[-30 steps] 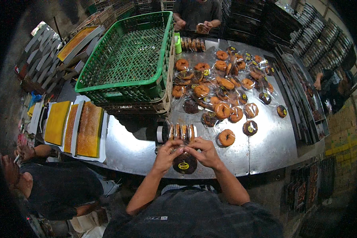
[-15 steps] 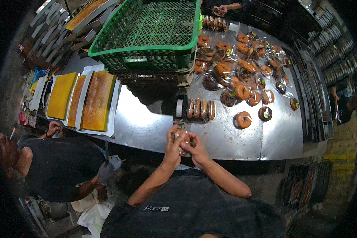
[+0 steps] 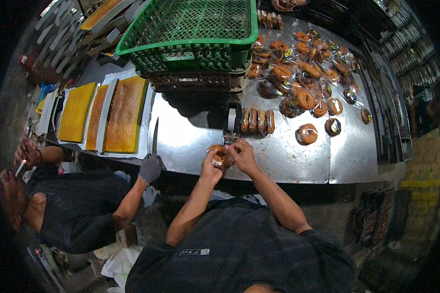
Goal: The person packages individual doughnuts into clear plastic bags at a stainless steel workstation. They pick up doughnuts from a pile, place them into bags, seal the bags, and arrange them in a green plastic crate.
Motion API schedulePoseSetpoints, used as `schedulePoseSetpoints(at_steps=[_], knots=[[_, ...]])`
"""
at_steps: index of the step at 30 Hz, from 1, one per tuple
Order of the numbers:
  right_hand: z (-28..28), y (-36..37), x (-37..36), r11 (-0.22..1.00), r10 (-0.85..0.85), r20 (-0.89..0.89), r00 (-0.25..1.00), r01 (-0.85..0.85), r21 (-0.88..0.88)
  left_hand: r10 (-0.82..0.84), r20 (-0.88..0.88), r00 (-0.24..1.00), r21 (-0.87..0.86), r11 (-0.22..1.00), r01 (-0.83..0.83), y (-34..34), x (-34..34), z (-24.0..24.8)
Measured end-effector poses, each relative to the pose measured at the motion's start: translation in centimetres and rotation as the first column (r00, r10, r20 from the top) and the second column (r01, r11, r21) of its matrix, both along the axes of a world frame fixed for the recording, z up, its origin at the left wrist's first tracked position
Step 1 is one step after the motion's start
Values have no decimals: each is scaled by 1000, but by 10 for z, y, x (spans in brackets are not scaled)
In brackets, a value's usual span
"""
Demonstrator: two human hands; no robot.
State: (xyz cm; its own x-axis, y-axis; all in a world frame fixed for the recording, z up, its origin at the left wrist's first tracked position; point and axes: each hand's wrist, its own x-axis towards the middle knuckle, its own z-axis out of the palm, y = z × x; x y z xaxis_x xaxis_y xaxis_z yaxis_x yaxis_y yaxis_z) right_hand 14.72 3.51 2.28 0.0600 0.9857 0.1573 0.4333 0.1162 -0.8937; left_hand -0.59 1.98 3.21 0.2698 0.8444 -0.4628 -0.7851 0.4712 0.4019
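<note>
My left hand (image 3: pixel 210 166) is closed around a brown donut (image 3: pixel 220 159) in clear plastic, held just over the table's front edge. My right hand (image 3: pixel 243 156) pinches at the right side of its clear wrapper, fingertips close to a dark device with a white roll (image 3: pixel 231 120). That device looks like a tape dispenser or bag sealer; I cannot tell which. Right beside it, several wrapped donuts (image 3: pixel 257 121) stand on edge in a row. Farther right lies a loose pile of wrapped donuts (image 3: pixel 305 100), some plain brown, some dark, several with round yellow stickers.
A green plastic crate (image 3: pixel 187 56) sits on darker crates behind the device. Sheet cakes (image 3: pixel 125 115) lie on white paper at the left of the metal table (image 3: pixel 288 166). At far left a co-worker's gloved hand (image 3: pixel 150 169) holds a long knife (image 3: pixel 155 136). Another person's hands show at the back.
My hands have drawn apart, with the right one shifted right and up to the wrapper's edge. The donut now faces up more. The co-worker's gloved hand has risen to the table with the knife.
</note>
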Motion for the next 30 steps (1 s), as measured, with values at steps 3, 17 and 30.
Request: schedulePoseSetpoints(at_steps=[3,17,30], knots=[[-20,-5,36,979,96,285,954,-39,-199,-108,-3,994,-64,992,108,-1,-14,15],[128,0,89,846,337,46,940,-281,-453,-611,-335,717,147,718,680,7,17,104],[58,14,151,771,-517,75,853,425,474,-92,-784,614,285,825,488,88,136,113]])
